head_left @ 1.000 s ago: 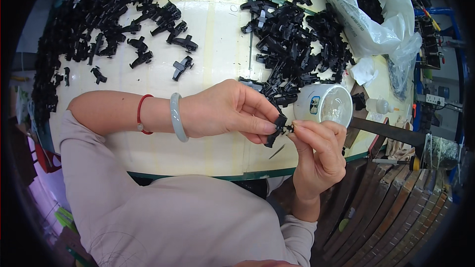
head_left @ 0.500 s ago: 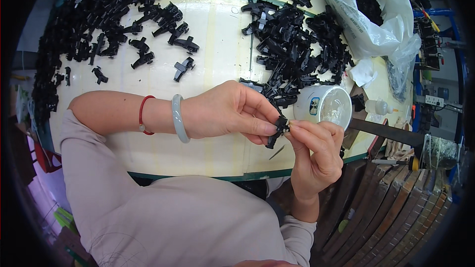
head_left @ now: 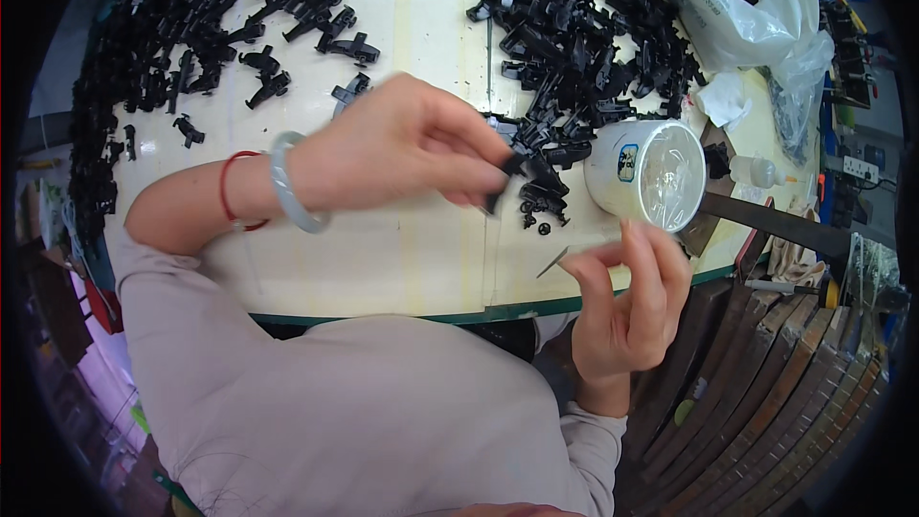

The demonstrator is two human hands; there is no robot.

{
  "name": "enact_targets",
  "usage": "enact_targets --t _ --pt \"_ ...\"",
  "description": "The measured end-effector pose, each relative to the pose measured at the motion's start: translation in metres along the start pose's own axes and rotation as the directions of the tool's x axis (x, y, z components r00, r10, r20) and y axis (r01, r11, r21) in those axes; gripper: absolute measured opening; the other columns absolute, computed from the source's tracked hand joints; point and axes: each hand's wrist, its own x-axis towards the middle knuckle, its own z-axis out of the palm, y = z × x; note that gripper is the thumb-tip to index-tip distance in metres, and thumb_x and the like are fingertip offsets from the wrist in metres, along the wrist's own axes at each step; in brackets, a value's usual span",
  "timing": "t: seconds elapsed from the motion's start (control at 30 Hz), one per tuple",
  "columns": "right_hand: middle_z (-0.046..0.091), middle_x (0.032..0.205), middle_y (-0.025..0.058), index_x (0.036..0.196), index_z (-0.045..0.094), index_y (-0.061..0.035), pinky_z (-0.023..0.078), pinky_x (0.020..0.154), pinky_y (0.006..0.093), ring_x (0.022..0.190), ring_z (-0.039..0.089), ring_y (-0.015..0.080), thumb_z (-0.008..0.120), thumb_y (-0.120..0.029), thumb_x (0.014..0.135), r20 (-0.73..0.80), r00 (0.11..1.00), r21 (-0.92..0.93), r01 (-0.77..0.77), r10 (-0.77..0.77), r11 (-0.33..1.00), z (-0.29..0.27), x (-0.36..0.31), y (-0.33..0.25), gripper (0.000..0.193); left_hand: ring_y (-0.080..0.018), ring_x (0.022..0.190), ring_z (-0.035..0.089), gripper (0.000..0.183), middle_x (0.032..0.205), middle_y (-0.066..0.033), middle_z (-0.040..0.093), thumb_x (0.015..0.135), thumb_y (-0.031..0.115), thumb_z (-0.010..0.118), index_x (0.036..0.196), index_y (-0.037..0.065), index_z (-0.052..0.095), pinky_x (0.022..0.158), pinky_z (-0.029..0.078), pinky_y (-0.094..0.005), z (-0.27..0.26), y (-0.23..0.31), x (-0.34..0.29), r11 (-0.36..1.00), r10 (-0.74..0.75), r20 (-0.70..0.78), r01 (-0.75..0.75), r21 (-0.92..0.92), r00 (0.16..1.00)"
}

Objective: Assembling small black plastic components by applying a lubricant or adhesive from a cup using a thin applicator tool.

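My left hand [head_left: 412, 148] is above the middle of the table, blurred by motion. Its thumb and fingers pinch a small black plastic part [head_left: 505, 180], whose details are smeared. Low at the table's near side is my right hand [head_left: 632, 302], its thumb and forefinger closed at the upper end of a thin metal strip [head_left: 552, 262]. Between the hands, at the near tip of a pile of black plastic parts [head_left: 565, 48], lie some small black pieces [head_left: 542, 201] and a tiny wheel-like ring [head_left: 544, 228].
Just beyond my right hand stands a white tub [head_left: 613, 172] with clear film inside. A larger heap of black parts [head_left: 182, 19] covers the far left. At the right are a white plastic bag [head_left: 728, 29], a small bottle [head_left: 754, 170] and a dark metal bar [head_left: 775, 222].
The hands have parted. My left hand has moved up and left with a black part, and my right hand has come down to the metal strip. The whole view has shifted slightly.
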Motion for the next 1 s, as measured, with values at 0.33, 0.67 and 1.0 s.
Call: enact_targets --t 0.33,0.67,1.0 --pt "0.058 0.087 0.0106 0.092 0.064 0.0040 0.048 0.055 0.0289 0.064 0.059 0.0199 0.072 0.005 0.071 0.135 0.979 -0.208 -0.120 0.150 0.971 0.025 -0.039 0.025 0.023 -0.0101 0.073 0.063 0.024 0.087 -0.0055 0.060 0.080 0.002 0.067 0.102 -0.006 0.062 0.063 0.051 -0.0180 -0.034 -0.002 -0.029 0.748 0.280 -0.407 0.068 0.660 0.869" --pt "0.059 0.095 0.0140 0.092 0.063 0.0056 0.051 0.070 0.0270 0.077 0.060 0.0178 0.062 0.013 0.076 0.012 0.910 0.400 -0.385 0.415 0.832 -0.009 -0.046 0.024 0.017 -0.0264 0.090 0.051 0.026 0.095 -0.0091 0.055 0.069 0.005 0.072 0.092 0.001 0.061 0.076 0.044 -0.0334 -0.005 -0.008 0.019 0.215 0.648 0.140 -0.357 0.909 0.748" --pt "0.056 0.104 0.0199 0.098 0.058 0.0076 0.057 0.072 0.0343 0.079 0.065 0.0226 0.057 0.005 0.084 0.086 0.828 0.903 -0.299 0.554 0.308 -0.006 -0.047 0.031 0.014 -0.0167 0.069 0.063 0.015 0.081 -0.0091 0.060 0.074 -0.007 0.058 0.088 -0.002 0.062 0.064 0.053 -0.0235 -0.001 0.001 0.020 0.464 0.647 0.063 -0.457 0.759 0.760"
